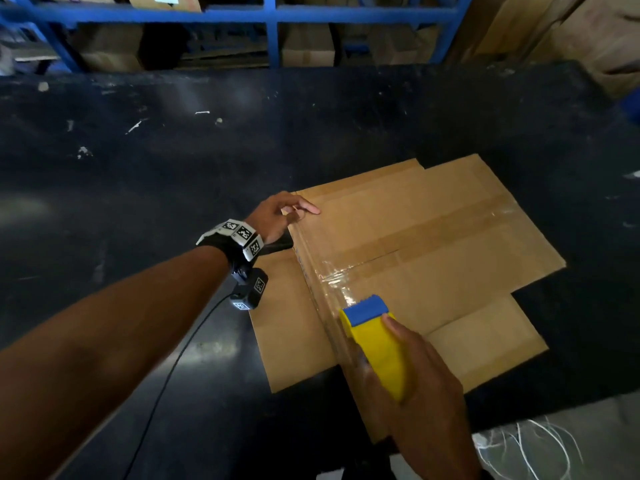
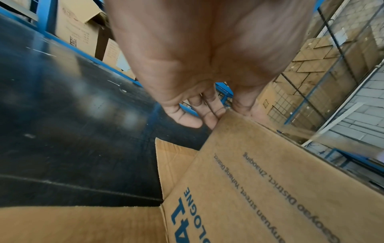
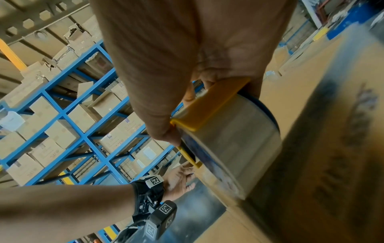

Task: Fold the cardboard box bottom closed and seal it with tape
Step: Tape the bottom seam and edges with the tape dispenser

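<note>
From my remote seat I see the cardboard box (image 1: 415, 237) standing bottom-up on the black table (image 1: 138, 168), its bottom flaps folded shut and its lower flaps splayed flat on the tabletop around it. My right hand (image 1: 415, 382) grasps the yellow-and-blue tape dispenser (image 1: 374, 334) — fingers wrapped round its yellow body — and holds it at the near left edge of the box, where a strip of clear tape (image 1: 332, 275) runs along that edge. In the right wrist view the clear roll (image 3: 234, 136) sits against the printed box side. My left hand (image 1: 280, 216) rests on the far left corner of the box, relaxed, with its fingers (image 2: 207, 115) lying over the top edge — grasping nothing. Blue shelving (image 1: 273, 29) stacked with cartons stands behind the table.
</note>
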### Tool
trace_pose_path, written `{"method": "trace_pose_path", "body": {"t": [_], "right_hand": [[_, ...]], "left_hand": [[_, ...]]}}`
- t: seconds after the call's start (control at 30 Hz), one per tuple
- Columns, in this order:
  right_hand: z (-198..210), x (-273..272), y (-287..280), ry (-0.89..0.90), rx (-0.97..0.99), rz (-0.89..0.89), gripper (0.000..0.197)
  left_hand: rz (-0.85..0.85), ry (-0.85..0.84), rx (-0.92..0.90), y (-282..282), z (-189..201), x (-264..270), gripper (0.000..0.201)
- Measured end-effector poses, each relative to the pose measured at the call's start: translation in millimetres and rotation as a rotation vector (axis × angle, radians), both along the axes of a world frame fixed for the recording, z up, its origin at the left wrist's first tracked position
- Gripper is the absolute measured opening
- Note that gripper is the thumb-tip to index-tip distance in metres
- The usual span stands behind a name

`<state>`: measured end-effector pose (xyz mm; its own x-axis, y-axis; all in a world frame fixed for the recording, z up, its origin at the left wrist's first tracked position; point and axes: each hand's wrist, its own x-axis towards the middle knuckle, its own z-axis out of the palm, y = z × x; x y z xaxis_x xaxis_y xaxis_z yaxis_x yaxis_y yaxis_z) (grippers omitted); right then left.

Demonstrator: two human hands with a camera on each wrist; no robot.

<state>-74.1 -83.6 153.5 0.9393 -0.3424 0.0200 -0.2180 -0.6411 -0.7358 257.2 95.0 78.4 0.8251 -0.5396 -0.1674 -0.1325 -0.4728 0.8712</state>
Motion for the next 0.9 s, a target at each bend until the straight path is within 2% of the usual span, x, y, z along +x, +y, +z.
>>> {"method": "trace_pose_path", "body": {"t": [0.13,0.27,0.4,0.5,0.6,0.77,0.83,0.9], "right_hand": [[13,-70,-14,0.029,-0.022,-0.010,0.068],[9,-105,-7,0.030,0.048,-0.066,0.067],[-8,-109,0,0.002,0.043,-0.088,0.074],[-25,-109,-2,0.062,0.049,-0.071,0.076],[-44,-107,0,0.113,0.000,-0.070,0.073],[-55,-98,5,0.135,0.031,-0.116,0.065],[-56,-94,6,0.156,0.023,-0.116,0.064],[-56,-90,6,0.170,0.038,-0.116,0.066]], "left_hand": [[-0.009,-0.012,0.007,-1,-5,-1,0.025],[0.003,-0.029,0.002,-1,-8,-3,0.026],[-0.001,-0.046,-0.005,-3,-5,-5,0.026],[0.002,-0.062,0.006,-4,-6,-3,0.026],[0.008,-0.069,0.016,-2,-9,-2,0.026],[0.022,-0.163,0.030,-3,-12,-3,0.028],[0.109,-0.260,0.080,-4,-14,-9,0.026],[0.211,-0.449,0.156,-10,-5,-29,0.023]]}}
